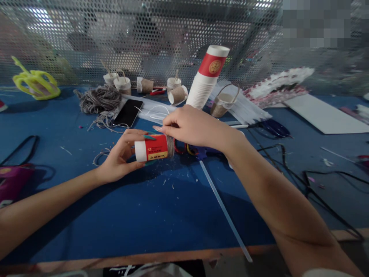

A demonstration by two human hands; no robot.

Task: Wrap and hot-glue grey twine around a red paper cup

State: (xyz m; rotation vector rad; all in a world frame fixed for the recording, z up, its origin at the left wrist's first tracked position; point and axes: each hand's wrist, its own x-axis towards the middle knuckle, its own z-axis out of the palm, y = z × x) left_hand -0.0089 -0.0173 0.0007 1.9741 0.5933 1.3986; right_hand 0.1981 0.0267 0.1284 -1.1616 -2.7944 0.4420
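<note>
My left hand (119, 156) grips a red and white paper cup (157, 148) lying on its side, thumb below and fingers above. Grey-brown twine (170, 146) is wound round the cup's right end. Over that end, my right hand (187, 123) bends down with thumb and fingertips pinched together; I cannot make out what is between them. Under the right wrist are red and yellow finger loops (180, 146), seemingly of scissors, and a partly hidden blue tool (203, 152). A translucent glue stick (223, 206) runs from that tool past the table's front edge.
Behind my hands are a tall leaning stack of paper cups (206, 80), grey yarn (100, 99), a phone (128, 112), several twine-wrapped cups (123, 84) and a small basket (223, 104). Black cords (308, 184) cross the right side. A magenta object (14, 181) lies left. Perforated mesh (161, 42) stands behind.
</note>
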